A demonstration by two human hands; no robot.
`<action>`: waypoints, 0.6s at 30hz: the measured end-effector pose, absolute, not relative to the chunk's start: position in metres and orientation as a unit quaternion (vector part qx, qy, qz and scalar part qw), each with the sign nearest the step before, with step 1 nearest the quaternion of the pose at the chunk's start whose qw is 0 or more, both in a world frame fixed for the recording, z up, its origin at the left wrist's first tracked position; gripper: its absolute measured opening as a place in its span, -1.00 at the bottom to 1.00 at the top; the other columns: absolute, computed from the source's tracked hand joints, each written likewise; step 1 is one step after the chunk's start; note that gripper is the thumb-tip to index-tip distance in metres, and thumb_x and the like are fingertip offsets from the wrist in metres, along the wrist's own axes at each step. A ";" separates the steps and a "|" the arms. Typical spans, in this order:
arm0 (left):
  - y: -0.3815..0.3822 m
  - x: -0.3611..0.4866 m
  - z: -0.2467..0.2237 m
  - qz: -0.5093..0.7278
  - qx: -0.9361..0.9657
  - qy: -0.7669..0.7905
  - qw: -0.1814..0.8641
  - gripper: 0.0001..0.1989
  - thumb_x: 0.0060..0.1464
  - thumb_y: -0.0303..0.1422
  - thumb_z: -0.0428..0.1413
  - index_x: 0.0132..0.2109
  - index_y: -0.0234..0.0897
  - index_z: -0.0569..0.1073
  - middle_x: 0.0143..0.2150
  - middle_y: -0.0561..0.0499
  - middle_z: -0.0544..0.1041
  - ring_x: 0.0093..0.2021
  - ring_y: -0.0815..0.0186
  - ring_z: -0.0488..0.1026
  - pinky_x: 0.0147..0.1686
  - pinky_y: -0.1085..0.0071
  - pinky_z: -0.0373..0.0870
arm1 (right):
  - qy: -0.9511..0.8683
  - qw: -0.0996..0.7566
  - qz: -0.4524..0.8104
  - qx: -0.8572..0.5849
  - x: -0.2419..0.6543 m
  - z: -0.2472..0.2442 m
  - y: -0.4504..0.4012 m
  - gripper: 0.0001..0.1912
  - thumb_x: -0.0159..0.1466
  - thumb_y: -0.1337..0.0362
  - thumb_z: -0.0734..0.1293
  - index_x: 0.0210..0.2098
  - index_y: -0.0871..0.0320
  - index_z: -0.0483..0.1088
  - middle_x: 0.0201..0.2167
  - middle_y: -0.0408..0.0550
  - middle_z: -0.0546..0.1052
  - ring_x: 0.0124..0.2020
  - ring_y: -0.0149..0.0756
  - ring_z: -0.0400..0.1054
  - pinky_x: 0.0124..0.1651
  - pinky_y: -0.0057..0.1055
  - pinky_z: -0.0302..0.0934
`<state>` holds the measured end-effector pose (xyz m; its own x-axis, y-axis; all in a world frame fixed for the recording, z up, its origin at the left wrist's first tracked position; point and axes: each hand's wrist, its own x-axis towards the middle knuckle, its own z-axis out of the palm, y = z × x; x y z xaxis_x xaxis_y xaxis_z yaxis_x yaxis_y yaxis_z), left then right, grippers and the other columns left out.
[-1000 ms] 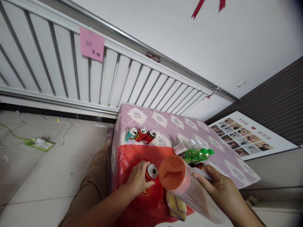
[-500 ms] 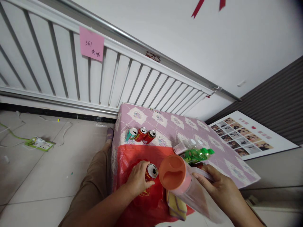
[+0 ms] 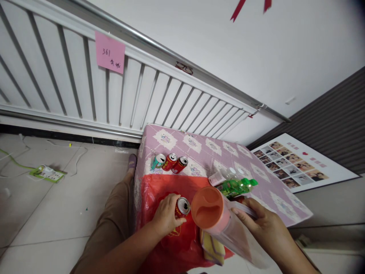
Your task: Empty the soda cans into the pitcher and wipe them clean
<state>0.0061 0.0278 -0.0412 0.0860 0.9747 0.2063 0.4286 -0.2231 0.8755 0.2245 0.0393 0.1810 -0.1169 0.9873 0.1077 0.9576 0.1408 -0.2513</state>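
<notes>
Upright on a red plastic sheet [image 3: 154, 190] stands an opened red drink can [image 3: 182, 207], and my left hand [image 3: 167, 215] is closed around its side. My right hand [image 3: 258, 219] grips the handle of a clear plastic pitcher [image 3: 236, 239] with an orange lid [image 3: 207, 207]. The pitcher is tilted, its lid end right beside the can's top. Whether liquid passes between them I cannot tell. Below the pitcher lies a folded yellow cloth [image 3: 212, 247], partly covered by it.
Two red cans [image 3: 179, 164] and a teal can [image 3: 157, 162] stand behind the sheet on the purple patterned tablecloth [image 3: 188, 142]. Green-capped bottles [image 3: 236, 187] lie to the right. A white radiator [image 3: 159, 95] runs along the wall; a power strip [image 3: 48, 174] is on the floor.
</notes>
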 end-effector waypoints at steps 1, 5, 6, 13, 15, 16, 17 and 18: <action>0.028 0.006 -0.041 0.419 0.661 0.530 0.326 -0.25 -0.21 -0.43 0.37 0.15 -0.25 0.26 0.14 -0.18 0.42 0.15 -0.01 0.38 0.14 -0.01 0.34 | -0.747 0.124 0.058 -0.651 0.224 0.181 0.039 -0.57 0.14 -0.17 0.28 -0.37 0.08 0.41 -0.45 -0.05 0.61 -0.43 -0.15 0.50 -0.48 -0.41 0.27; 0.028 0.006 -0.042 0.421 0.662 0.527 0.326 -0.25 -0.23 -0.43 0.38 0.14 -0.27 0.27 0.12 -0.18 0.43 0.14 -0.01 0.39 0.13 0.00 0.35 | -0.752 0.127 0.048 -0.645 0.222 0.183 0.039 -0.58 0.13 -0.17 0.29 -0.40 0.07 0.41 -0.50 -0.07 0.59 -0.47 -0.17 0.49 -0.52 -0.42 0.25; 0.028 0.006 -0.042 0.422 0.661 0.528 0.325 -0.25 -0.23 -0.43 0.38 0.14 -0.26 0.28 0.12 -0.18 0.43 0.14 -0.01 0.39 0.13 0.00 0.35 | -0.752 0.129 0.046 -0.645 0.222 0.183 0.038 -0.58 0.13 -0.18 0.29 -0.40 0.07 0.41 -0.51 -0.07 0.59 -0.48 -0.17 0.49 -0.52 -0.42 0.25; 0.028 0.007 -0.042 0.426 0.657 0.529 0.327 -0.24 -0.23 -0.43 0.38 0.14 -0.23 0.27 0.13 -0.17 0.42 0.16 -0.01 0.37 0.14 0.00 0.34 | -0.753 0.125 0.059 -0.643 0.220 0.185 0.039 -0.57 0.14 -0.19 0.28 -0.40 0.07 0.41 -0.49 -0.06 0.59 -0.46 -0.17 0.49 -0.50 -0.41 0.26; 0.028 0.007 -0.042 0.425 0.657 0.529 0.327 -0.25 -0.23 -0.43 0.38 0.13 -0.22 0.27 0.13 -0.16 0.42 0.15 -0.01 0.38 0.14 0.00 0.34 | -0.755 0.120 0.064 -0.642 0.222 0.184 0.039 -0.57 0.15 -0.18 0.28 -0.38 0.07 0.41 -0.47 -0.05 0.60 -0.44 -0.17 0.50 -0.49 -0.41 0.27; 0.028 0.007 -0.042 0.425 0.658 0.528 0.327 -0.25 -0.22 -0.43 0.38 0.13 -0.21 0.26 0.12 -0.15 0.42 0.15 0.00 0.38 0.14 0.01 0.34 | -0.756 0.119 0.065 -0.641 0.223 0.184 0.039 -0.57 0.15 -0.17 0.28 -0.37 0.08 0.41 -0.46 -0.06 0.60 -0.44 -0.17 0.50 -0.48 -0.41 0.28; 0.028 0.007 -0.042 0.424 0.660 0.527 0.328 -0.25 -0.22 -0.42 0.38 0.13 -0.20 0.26 0.12 -0.15 0.42 0.15 0.00 0.38 0.14 0.01 0.34 | -0.757 0.116 0.066 -0.639 0.224 0.184 0.039 -0.58 0.16 -0.16 0.28 -0.36 0.08 0.41 -0.45 -0.06 0.60 -0.44 -0.18 0.50 -0.47 -0.42 0.29; 0.028 0.007 -0.042 0.424 0.660 0.526 0.327 -0.25 -0.21 -0.42 0.37 0.14 -0.19 0.25 0.12 -0.14 0.42 0.14 0.01 0.38 0.14 0.01 0.34 | -0.758 0.115 0.065 -0.639 0.224 0.183 0.039 -0.58 0.17 -0.15 0.28 -0.35 0.08 0.41 -0.45 -0.07 0.60 -0.44 -0.18 0.50 -0.47 -0.42 0.29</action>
<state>0.0069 0.0279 -0.0424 0.0865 0.9724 0.2167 0.4170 -0.2329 0.8786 0.2244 0.0395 0.1833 -0.1577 0.9832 0.0923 0.9534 0.1759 -0.2452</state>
